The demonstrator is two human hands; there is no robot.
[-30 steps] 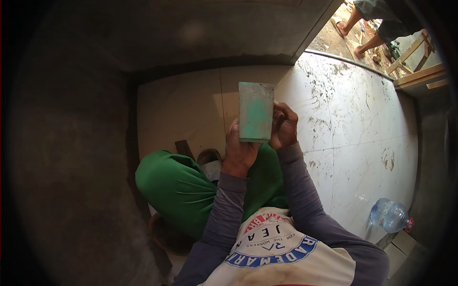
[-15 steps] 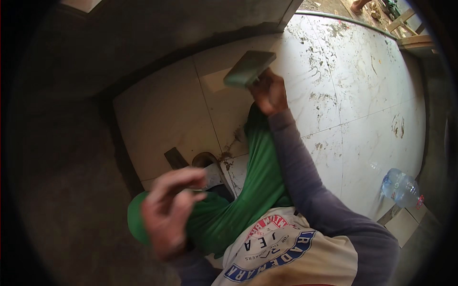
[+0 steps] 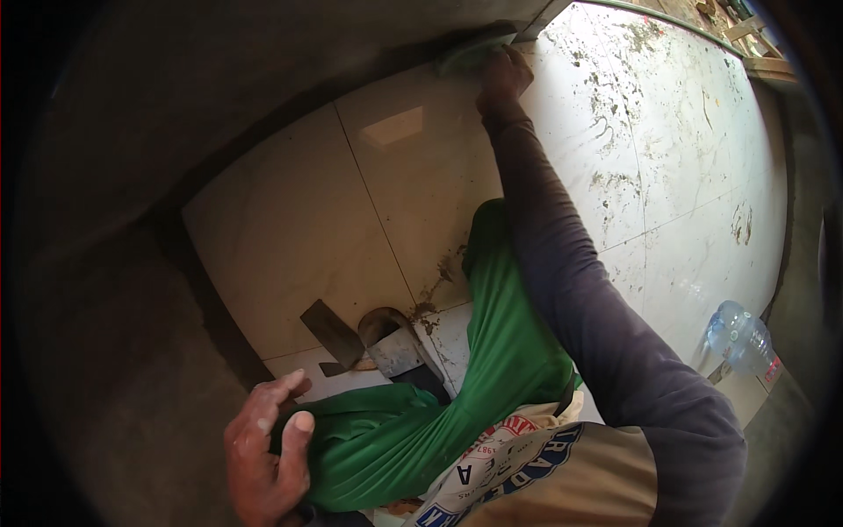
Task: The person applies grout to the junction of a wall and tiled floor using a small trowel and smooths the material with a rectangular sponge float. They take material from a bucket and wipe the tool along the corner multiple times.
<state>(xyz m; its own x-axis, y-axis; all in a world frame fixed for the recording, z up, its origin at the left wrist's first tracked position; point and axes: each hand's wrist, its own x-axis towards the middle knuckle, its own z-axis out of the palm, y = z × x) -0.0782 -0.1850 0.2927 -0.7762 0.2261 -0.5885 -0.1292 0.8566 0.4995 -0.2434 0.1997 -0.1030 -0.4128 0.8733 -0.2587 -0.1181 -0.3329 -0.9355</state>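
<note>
At the far end of my stretched arm, my right hand (image 3: 506, 81) is closed round a pale green hand float (image 3: 470, 54). The float lies along the foot of the far wall, close to the wall's corner; its handle is hidden by my fingers. My left hand (image 3: 270, 452) hangs beside my left knee, thumb and fingers apart, with nothing in it. Beyond that knee, a dark flat rectangular tool (image 3: 332, 334) rests on the tiles next to a worn sandal-like piece (image 3: 391, 344).
White floor tiles (image 3: 290, 228) carry dirt and dried splashes, most thickly at right. A dark, rough strip (image 3: 206, 316) edges the floor along the wall. A clear plastic bottle (image 3: 739, 338) lies at right. Wooden boards (image 3: 768, 67) show past the doorway.
My right hand has moved the float away from me, up to the foot of the far wall. The left hand has dropped lower and to the left.
</note>
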